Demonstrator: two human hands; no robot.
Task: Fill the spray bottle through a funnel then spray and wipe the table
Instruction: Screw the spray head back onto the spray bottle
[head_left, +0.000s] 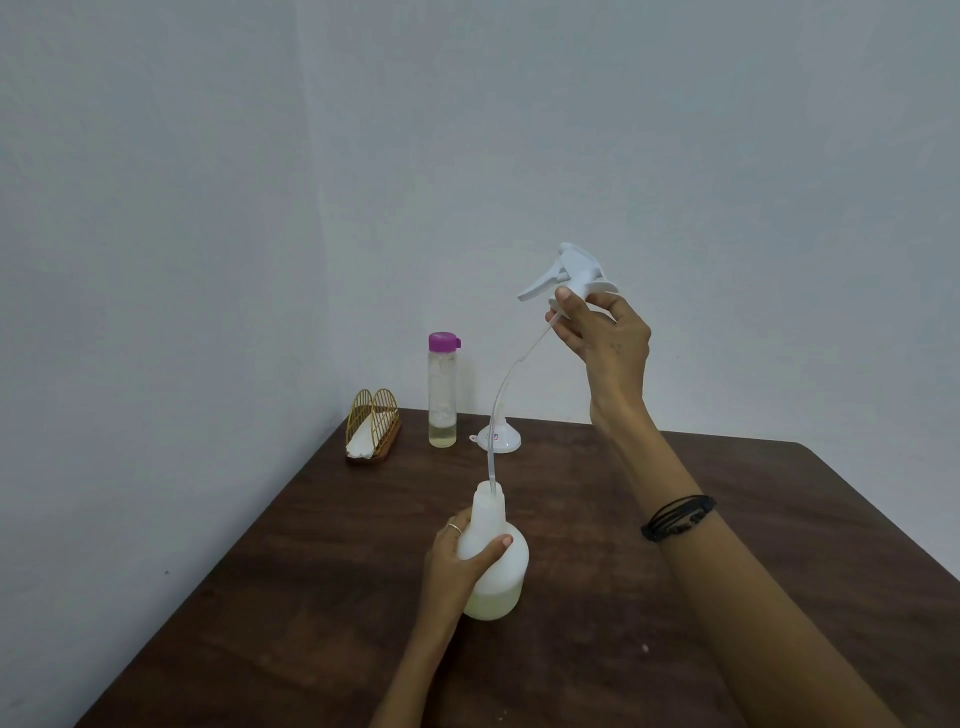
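Note:
A white spray bottle (498, 577) stands upright on the dark wooden table (597, 571), holding pale liquid in its lower part. My left hand (457, 561) grips its shoulder and neck. My right hand (602, 343) holds the white trigger spray head (566, 273) high above the table, pinched at its collar. The head's clear dip tube (501, 395) curves down and its end sits inside the bottle's open neck. A white funnel (497, 439) lies mouth-down on the table behind the bottle.
A tall clear bottle with a purple cap (442, 389) stands at the back, with a little yellowish liquid at its bottom. To its left, a gold wire holder with white napkins (373, 431) sits near the wall corner.

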